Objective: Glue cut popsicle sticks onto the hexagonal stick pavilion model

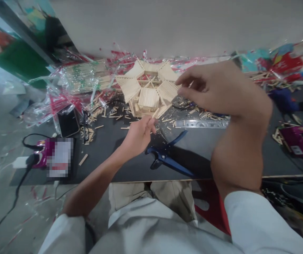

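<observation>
A star-shaped model made of thin wooden sticks (148, 98) stands on the dark table, with slanted panels around an open middle. At its front edge my left hand (140, 133) is closed, pinching a short wooden stick (155, 113) that points up toward the model. My right hand (209, 88) reaches in from the right with curled fingers. Its thumb and index fingertips come close together at the outer edge of the model's right panel. Whether they grip that panel or something small is not clear.
Blue cutting pliers (167, 158) and a metal ruler (201, 124) lie in front. Loose stick pieces litter the dark table (101, 169). Left are a black device (68, 121), a phone (60, 158) and a purple power strip (42, 153); another purple power strip (296, 141) sits right. Plastic wrap (82, 77) lies behind.
</observation>
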